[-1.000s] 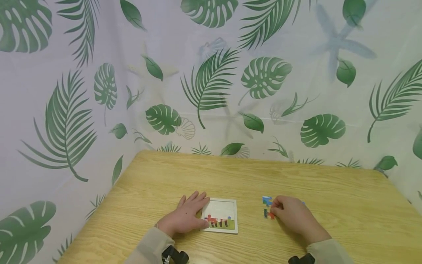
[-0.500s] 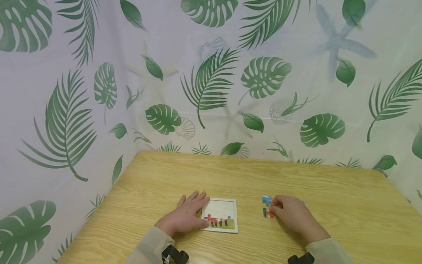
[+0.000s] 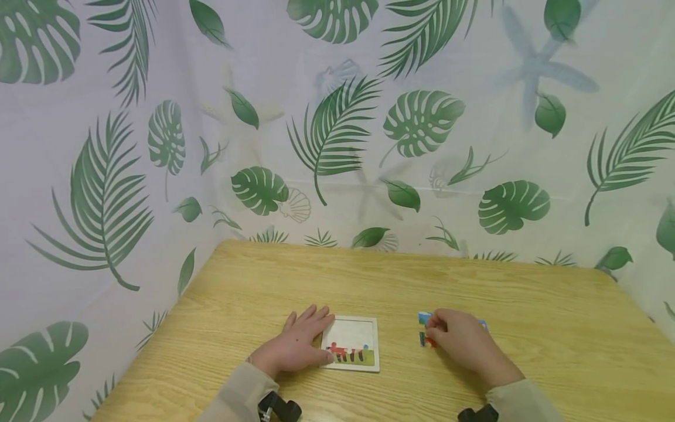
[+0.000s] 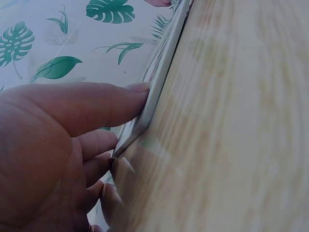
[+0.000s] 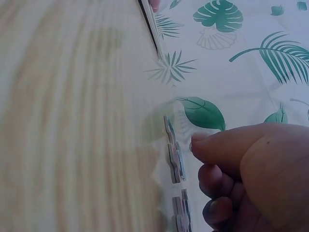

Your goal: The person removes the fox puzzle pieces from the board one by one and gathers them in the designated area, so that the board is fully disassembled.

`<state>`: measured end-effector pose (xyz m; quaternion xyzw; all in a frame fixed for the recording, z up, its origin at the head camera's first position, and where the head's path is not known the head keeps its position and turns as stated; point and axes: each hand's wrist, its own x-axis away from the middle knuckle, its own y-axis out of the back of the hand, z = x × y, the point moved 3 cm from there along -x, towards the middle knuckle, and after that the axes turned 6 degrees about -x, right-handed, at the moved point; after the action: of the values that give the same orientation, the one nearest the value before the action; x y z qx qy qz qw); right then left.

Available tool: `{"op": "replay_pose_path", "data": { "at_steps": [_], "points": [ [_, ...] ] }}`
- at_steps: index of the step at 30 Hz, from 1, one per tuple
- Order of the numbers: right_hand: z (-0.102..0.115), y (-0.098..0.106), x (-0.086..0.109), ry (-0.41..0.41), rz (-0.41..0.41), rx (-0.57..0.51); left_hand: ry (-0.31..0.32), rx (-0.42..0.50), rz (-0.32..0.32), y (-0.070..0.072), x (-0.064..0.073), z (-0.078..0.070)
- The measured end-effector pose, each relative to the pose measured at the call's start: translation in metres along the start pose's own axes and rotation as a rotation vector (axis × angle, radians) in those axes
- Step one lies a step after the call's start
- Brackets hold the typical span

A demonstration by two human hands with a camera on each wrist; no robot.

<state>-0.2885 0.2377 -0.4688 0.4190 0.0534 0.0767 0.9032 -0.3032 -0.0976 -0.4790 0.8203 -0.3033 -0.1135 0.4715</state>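
Note:
A square white puzzle tray (image 3: 377, 346) lies on the table, with red, striped and green pieces (image 3: 352, 355) filling its lower part. My left hand (image 3: 295, 346) rests along the tray's left side, fingers extended and spread, thumb over its lower left corner. In the left wrist view the thumb (image 4: 120, 101) touches the tray's edge (image 4: 157, 94). My right hand (image 3: 464, 343) is over loose jigsaw pieces (image 3: 423, 317), thumb and forefinger brought together. In the right wrist view its thumb (image 5: 212, 147) is beside the pieces (image 5: 174, 162); I cannot tell whether the fingertips hold one.
A wood-grain table (image 3: 401, 281) extends under everything. A leaf-printed cloth (image 3: 337, 146) hangs behind and to the left. Another blue piece (image 3: 483, 324) shows just beyond the right hand. Black wrist mounts (image 3: 279, 407) sit below both hands.
My right hand has shifted slightly left and away from me, covering more of the loose pieces. The left hand and the tray hold their place.

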Motion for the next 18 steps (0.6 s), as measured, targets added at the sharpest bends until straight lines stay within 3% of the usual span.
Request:
{"op": "replay_pose_path", "data": {
  "at_steps": [6, 14, 18],
  "points": [
    [0.004, -0.003, 0.0, -0.021, 0.001, -0.019, 0.0, 0.0, 0.002, 0.0, 0.001, -0.001],
    [0.013, -0.01, -0.002, 0.039, -0.048, -0.006, -0.001, 0.003, 0.003, 0.0, 0.0, -0.001],
    [0.019, -0.015, -0.002, 0.009, -0.044, -0.033, 0.001, 0.008, 0.003, 0.001, 0.001, -0.001]
  ]
}}
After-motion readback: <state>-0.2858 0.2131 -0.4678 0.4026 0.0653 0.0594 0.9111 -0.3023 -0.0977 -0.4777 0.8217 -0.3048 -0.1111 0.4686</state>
